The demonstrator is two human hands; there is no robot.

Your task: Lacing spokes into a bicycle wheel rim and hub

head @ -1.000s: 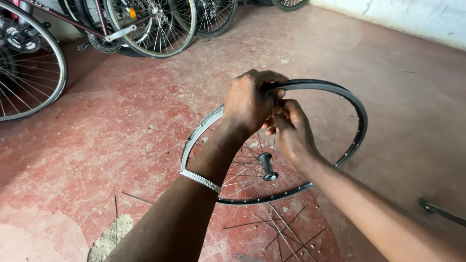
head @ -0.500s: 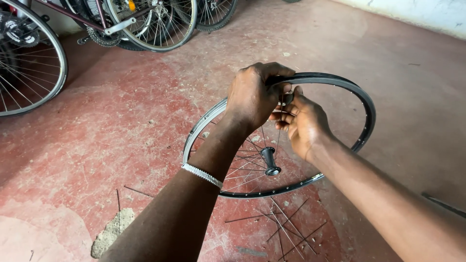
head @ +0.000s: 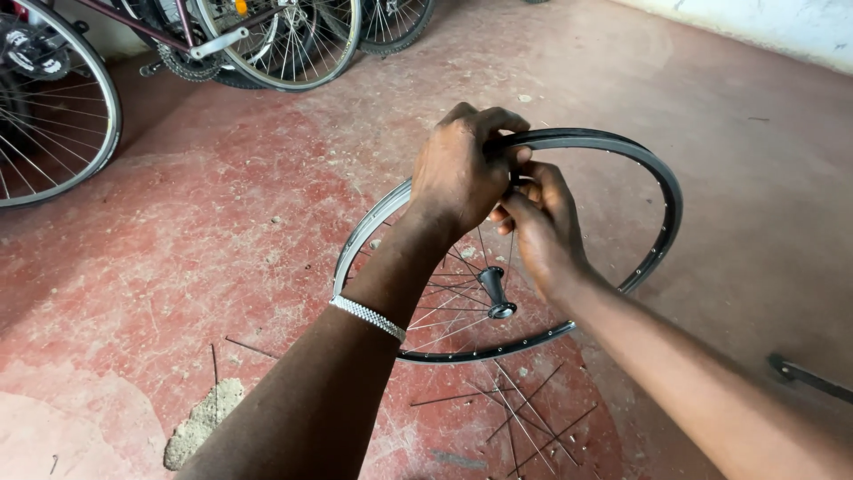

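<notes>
A black bicycle wheel rim (head: 653,182) stands tilted on the red floor, with a dark hub (head: 495,292) and thin spokes (head: 444,298) on its near-left side only. My left hand (head: 458,169) grips the top of the rim from above; a silver bracelet (head: 367,317) sits on that wrist. Just under the rim my right hand (head: 538,222) has its fingertips pinched at the rim's inner side, beside the left hand. What the fingers pinch is hidden.
Loose spokes (head: 515,413) lie scattered on the floor in front of the wheel. Bicycles (head: 267,40) lean at the back left, and a large wheel (head: 53,116) stands at the far left. A dark metal tool (head: 804,373) lies at the right. A patch of sandy dirt (head: 200,422) sits bottom left.
The view has drifted so wheel and hands sit slightly higher and further right. Both hands stay at the top of the rim, the right fingers working at its inner side.
</notes>
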